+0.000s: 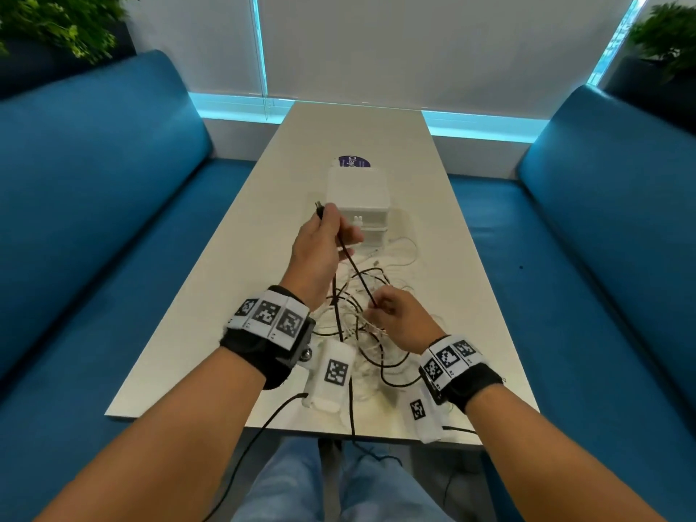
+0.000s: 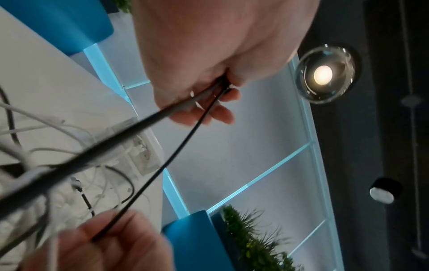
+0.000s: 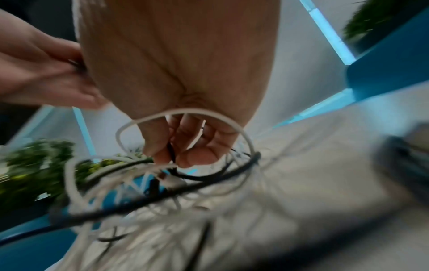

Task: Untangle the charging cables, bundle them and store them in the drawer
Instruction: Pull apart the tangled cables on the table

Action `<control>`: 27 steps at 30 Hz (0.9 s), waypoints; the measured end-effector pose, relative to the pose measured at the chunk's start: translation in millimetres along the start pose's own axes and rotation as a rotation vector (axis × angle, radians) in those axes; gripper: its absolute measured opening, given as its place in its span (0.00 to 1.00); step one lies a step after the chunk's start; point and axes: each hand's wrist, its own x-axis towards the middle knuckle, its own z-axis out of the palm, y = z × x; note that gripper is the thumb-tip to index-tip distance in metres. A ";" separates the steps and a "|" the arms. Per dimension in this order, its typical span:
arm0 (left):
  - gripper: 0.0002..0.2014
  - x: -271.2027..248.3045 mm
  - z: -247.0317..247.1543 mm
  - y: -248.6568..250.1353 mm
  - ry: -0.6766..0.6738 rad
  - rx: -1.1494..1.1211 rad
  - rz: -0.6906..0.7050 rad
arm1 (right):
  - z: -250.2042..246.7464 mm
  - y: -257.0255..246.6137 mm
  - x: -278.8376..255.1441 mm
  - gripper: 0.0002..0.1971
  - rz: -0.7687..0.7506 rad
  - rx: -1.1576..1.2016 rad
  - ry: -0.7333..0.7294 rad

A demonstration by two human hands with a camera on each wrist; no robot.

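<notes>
Black cable (image 1: 356,271) runs taut between the two hands, above the table (image 1: 263,227). Left hand (image 1: 320,246) is raised, fingers curled round the cable near its plug end; the plug (image 1: 319,207) sticks out past the thumb side of the fist. In the left wrist view the left hand (image 2: 209,60) grips two black strands, and the cable (image 2: 162,165) slants down to the right hand (image 2: 111,243).

Right hand (image 1: 399,314) sits lower and nearer the body than the left, thumb and fingers pinching the same black cable just above the heap. The right wrist view, blurred, shows the right hand (image 3: 181,88) with fingertips (image 3: 197,155) closed on a dark strand (image 3: 171,152); a white cable loop (image 3: 185,111) arcs across in front of the fingers.

Tangle of black and white cables (image 1: 361,333) lies on the table directly under and between the hands, reaching back towards the wrists. One black lead hangs over the near table edge.

White drawer unit (image 1: 357,199) stands just beyond the left hand; whether a drawer is open cannot be told. A purple round label (image 1: 354,162) lies behind it.

Blue benches (image 1: 94,182) flank both arms.
</notes>
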 end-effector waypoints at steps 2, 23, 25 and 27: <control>0.19 -3.8 -2.3 14.1 -0.116 -0.184 -0.089 | -4.4 13.4 1.2 0.13 0.049 -0.036 0.041; 0.09 -15.2 -16.7 40.4 -0.328 -0.415 -0.152 | -14.0 -28.3 19.0 0.08 0.026 -0.227 -0.035; 0.09 -12.4 -20.2 36.2 -0.322 -0.364 -0.174 | -15.3 -30.5 20.3 0.05 -0.027 -0.257 -0.052; 0.09 -6.2 -23.3 25.6 -0.268 -0.259 -0.180 | -18.9 -35.4 21.1 0.05 -0.080 -0.198 0.007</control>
